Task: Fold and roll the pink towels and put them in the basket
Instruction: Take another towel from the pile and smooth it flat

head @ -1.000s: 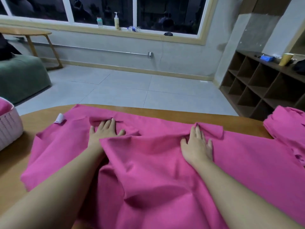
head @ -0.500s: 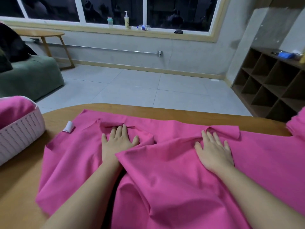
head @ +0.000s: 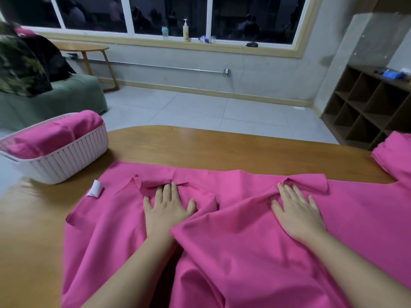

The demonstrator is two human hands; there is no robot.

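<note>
Head view: pink towel lies spread over the wooden table, near edge hanging off toward the person. Basket is the landmark: it sits on the table's left end, towel just right of it, not touching as far as I can tell. Rolled towels already inside the basket. White tag on the towel corner nearest the basket. More pink cloth far right of the basket, at the table's other end.

Left hand flat on the towel, fingers straight and spread, pressing, gripping nothing. Right hand same: flat palm, no grasp, further from the basket. A loose fold rises between the hands.

Handling, my read: thin, light, limp fabric, no stiffness, creases wherever pushed. Won't slip much on wood but bunches easily. Best hold is a pinch at corners or along the far hem, both hands, keeping tension while folding. Far edge has small flipped-over flaps; flatten those before rolling.
</note>
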